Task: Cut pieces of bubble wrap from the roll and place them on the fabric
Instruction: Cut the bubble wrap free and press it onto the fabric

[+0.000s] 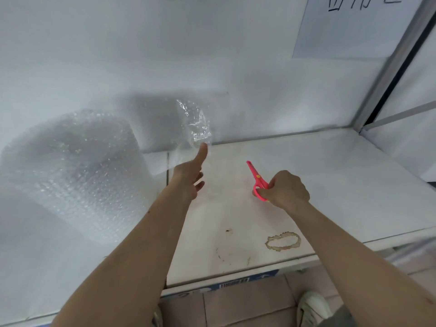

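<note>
Your left hand (188, 177), grip spread, touched a bubble wrap piece (195, 121) beside the roll (70, 173) on the stained table (330, 180), while your right hand (286, 188) gripped pink scissors (257, 179).

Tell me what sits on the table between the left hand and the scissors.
Nothing: in the head view, only bare white tabletop separates the left hand from the pink scissors gripped by the right hand.
</note>
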{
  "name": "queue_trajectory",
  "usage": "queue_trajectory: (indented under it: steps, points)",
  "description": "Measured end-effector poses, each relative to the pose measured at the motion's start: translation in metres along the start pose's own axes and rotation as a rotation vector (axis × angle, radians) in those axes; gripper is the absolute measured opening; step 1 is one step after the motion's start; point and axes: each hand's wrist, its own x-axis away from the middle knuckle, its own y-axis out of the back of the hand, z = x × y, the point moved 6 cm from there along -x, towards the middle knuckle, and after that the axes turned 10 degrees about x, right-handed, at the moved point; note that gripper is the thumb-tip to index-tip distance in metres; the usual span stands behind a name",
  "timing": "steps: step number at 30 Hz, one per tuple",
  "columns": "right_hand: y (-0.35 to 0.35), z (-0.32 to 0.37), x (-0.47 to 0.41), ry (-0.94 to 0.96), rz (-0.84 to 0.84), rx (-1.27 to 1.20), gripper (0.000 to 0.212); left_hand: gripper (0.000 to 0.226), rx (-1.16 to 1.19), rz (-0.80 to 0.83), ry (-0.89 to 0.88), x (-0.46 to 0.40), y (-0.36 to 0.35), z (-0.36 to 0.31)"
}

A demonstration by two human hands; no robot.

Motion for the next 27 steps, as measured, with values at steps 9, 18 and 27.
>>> queue_trajectory:
  steps: [9,18,27]
  points:
    - [-0.018,-0.001,0.001,-0.003,0.103,0.108,0.024,0.040,-0.894,0.000,-0.389,-0.014,0.003,0.019]
    - [-0.025,0.008,0.001,0.013,0.188,0.024,0.028,0.029,-1.009,-0.033,-0.397,-0.009,-0.002,0.023]
    - [-0.030,0.029,0.011,-0.083,0.295,-0.736,0.029,0.041,-0.508,0.246,-0.277,0.014,-0.023,0.019]
